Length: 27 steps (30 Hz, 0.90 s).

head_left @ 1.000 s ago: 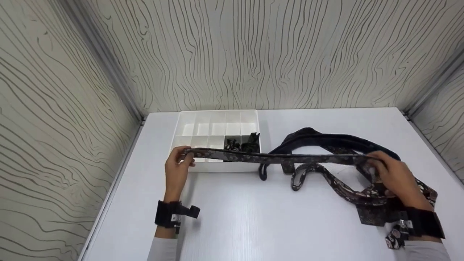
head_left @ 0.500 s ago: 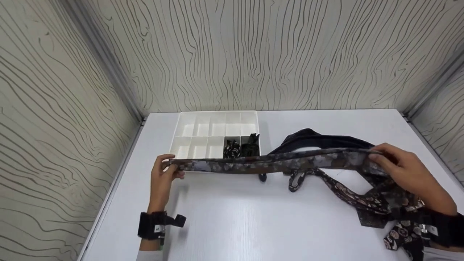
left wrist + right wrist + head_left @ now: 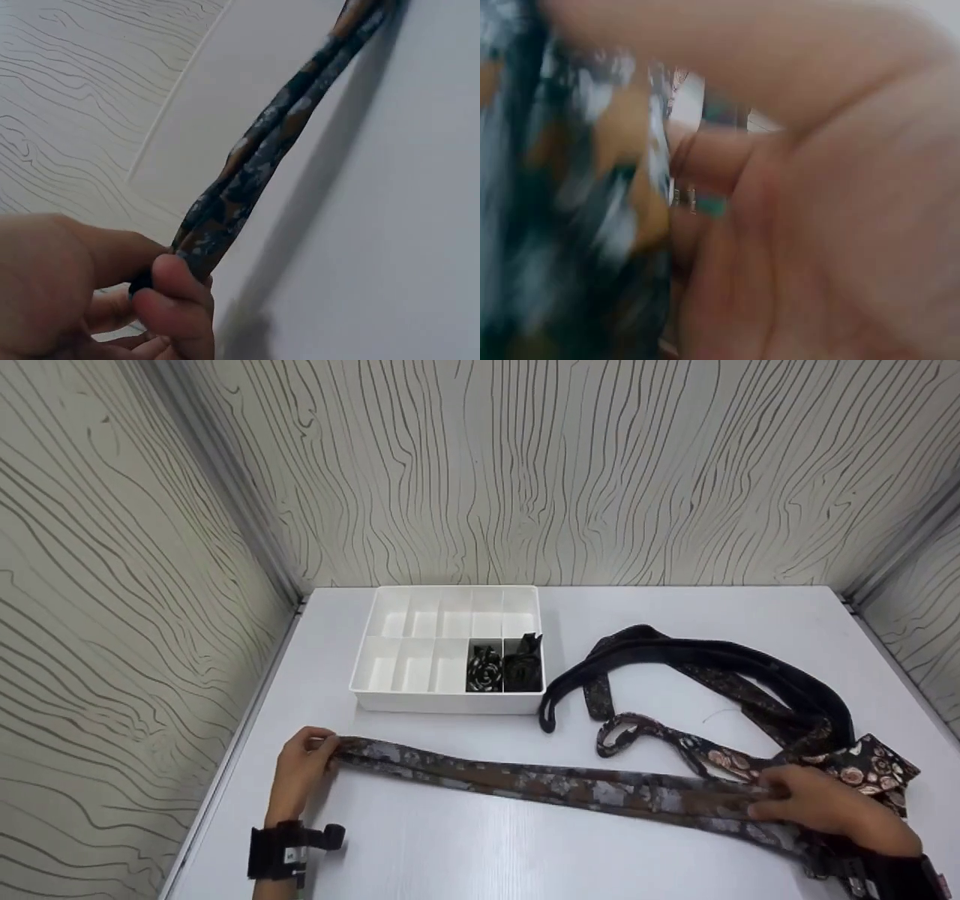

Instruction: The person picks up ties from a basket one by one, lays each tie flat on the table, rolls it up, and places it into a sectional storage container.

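A dark necktie with grey and brown flowers stretches between my hands, low over the front of the white table. At its narrow left end, my left hand pinches the cloth between thumb and fingers; the left wrist view shows the narrow end of the necktie leading up from the fingertips. My right hand grips the wider part at the right. Blurred floral cloth fills the left of the right wrist view, beside the thumb and curled fingers. The necktie's far right end is partly hidden by the right hand and wrist strap.
Behind the necktie stands a white divided box, with a rolled black-and-white tie and a rolled dark tie in two front compartments. To its right lie a navy tie and a rose-patterned tie, loosely heaped. Patterned walls enclose the table.
Both hands have brought the necktie down and toward the front, away from over the box. The left hand has also moved left, and the loose ties show more fully.
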{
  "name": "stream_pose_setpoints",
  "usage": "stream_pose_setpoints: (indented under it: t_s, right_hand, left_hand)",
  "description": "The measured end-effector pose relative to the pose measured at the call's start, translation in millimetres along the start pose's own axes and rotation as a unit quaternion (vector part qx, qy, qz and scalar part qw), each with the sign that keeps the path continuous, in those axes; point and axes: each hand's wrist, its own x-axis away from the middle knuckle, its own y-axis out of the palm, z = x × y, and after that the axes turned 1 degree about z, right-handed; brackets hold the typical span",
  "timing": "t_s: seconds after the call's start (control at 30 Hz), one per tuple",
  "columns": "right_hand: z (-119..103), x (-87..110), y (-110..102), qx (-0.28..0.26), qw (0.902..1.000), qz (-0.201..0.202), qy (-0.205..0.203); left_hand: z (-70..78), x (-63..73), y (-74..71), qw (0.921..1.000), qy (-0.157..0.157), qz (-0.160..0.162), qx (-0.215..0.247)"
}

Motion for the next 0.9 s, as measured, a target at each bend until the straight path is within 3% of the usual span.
stream_pose_setpoints:
  t_s: [0.17,0.3,0.4,0.57,0.7,0.8,0.87,0.9]
  right_hand:
    - [8,8.1,2,0.034,0.9944,0.094,0.035]
    - [11,11.2,5,0.019,0.9960,0.061,0.062]
    - [14,15.9,9,0.008,0.9978,0.043,0.049]
    - [16,24.7,16,-0.009,0.9962,0.082,0.028]
    - [14,17.7,26,0.005,0.9925,0.109,0.055]
    - [7,7.2,35,0.062,0.9788,0.187,0.055]
    - [-1,0.4,40,0.111,0.9579,0.263,0.026]
    - [-8,-3.7,43,0.133,0.9429,0.305,0.008]
  left_hand:
    - [-2.7,4.2,-7.5,0.9999,-0.003,-0.017,0.002]
    - [-3.8,6.4,-7.6,0.9987,-0.001,-0.042,-0.029]
    - [-5.0,7.5,-9.5,0.9972,0.000,-0.044,-0.061]
    - [-5.8,9.0,-14.1,0.9965,0.001,-0.018,-0.082]
    - [-7.3,8.9,-9.0,0.9936,0.016,0.014,-0.111]
    - [-5.2,10.7,0.2,0.9901,0.045,0.036,-0.128]
    - [-1.4,14.1,8.1,0.9869,0.068,0.045,-0.139]
    - [0.6,16.2,12.1,0.9848,0.080,0.048,-0.146]
